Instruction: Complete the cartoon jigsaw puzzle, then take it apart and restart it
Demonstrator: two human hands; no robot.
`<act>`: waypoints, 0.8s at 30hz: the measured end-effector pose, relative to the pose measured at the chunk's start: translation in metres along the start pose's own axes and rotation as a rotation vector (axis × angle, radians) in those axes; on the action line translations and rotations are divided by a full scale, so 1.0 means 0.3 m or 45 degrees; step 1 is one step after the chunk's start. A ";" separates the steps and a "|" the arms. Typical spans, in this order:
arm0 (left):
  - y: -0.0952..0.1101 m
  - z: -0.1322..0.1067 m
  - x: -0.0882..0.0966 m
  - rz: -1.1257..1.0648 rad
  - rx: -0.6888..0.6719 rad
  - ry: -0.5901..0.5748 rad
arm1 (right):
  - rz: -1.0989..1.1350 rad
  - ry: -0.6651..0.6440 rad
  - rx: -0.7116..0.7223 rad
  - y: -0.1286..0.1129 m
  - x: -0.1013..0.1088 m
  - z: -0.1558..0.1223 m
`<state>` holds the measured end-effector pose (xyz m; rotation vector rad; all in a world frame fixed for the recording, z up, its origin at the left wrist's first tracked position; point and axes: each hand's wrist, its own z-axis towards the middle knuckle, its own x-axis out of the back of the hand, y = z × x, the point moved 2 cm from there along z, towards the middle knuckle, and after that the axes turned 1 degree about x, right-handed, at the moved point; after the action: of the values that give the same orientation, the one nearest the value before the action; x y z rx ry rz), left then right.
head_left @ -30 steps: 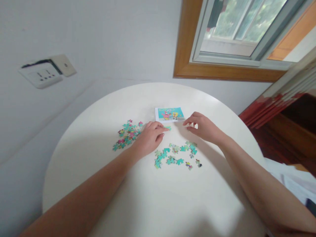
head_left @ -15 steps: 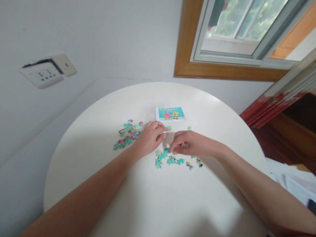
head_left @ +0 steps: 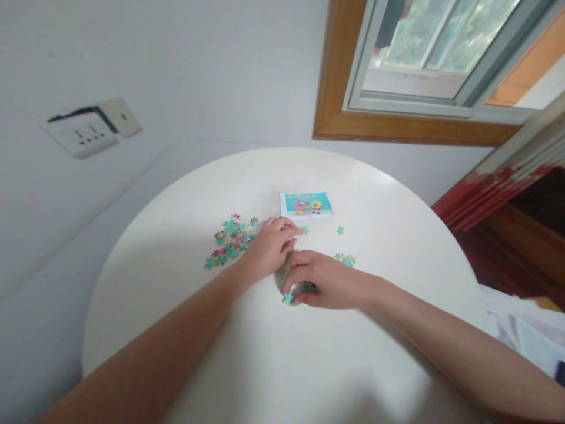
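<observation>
My left hand (head_left: 270,246) lies on the table with its fingers stretched out, its index fingertip beside a light green puzzle piece (head_left: 304,229). Close to its right, my right hand (head_left: 326,279) is bent over the small joined group of pieces, thumb and fingertips closed around a teal jigsaw puzzle piece (head_left: 288,299). Most of that group is hidden under the right hand. Left of my left hand spreads a heap of loose teal, pink and yellow pieces (head_left: 229,240). A few pieces (head_left: 345,259) show just beyond my right wrist.
A picture card (head_left: 308,205) with two cartoon figures lies on the round white table (head_left: 282,365) behind my hands. One single piece (head_left: 340,230) rests to its lower right. The wall with a socket (head_left: 83,135) and a wood-framed window (head_left: 424,126) stands behind.
My right hand has moved down and to the left, and now covers pieces that were visible in front of it. My left hand has stayed nearly in place.
</observation>
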<state>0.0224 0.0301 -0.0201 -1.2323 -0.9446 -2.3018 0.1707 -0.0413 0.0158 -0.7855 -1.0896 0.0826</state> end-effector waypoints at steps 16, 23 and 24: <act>0.007 -0.001 0.005 0.027 -0.011 0.009 | 0.050 -0.123 -0.057 -0.016 -0.014 -0.001; 0.011 -0.001 0.008 0.034 -0.012 -0.008 | -0.058 -0.124 0.057 -0.025 -0.017 0.007; 0.011 -0.001 0.009 0.036 -0.011 -0.006 | -0.080 -0.116 0.088 -0.025 -0.020 0.009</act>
<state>0.0226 0.0276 -0.0167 -1.2468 -0.9142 -2.2842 0.1633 -0.0480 0.0165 -0.6906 -1.1908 0.1033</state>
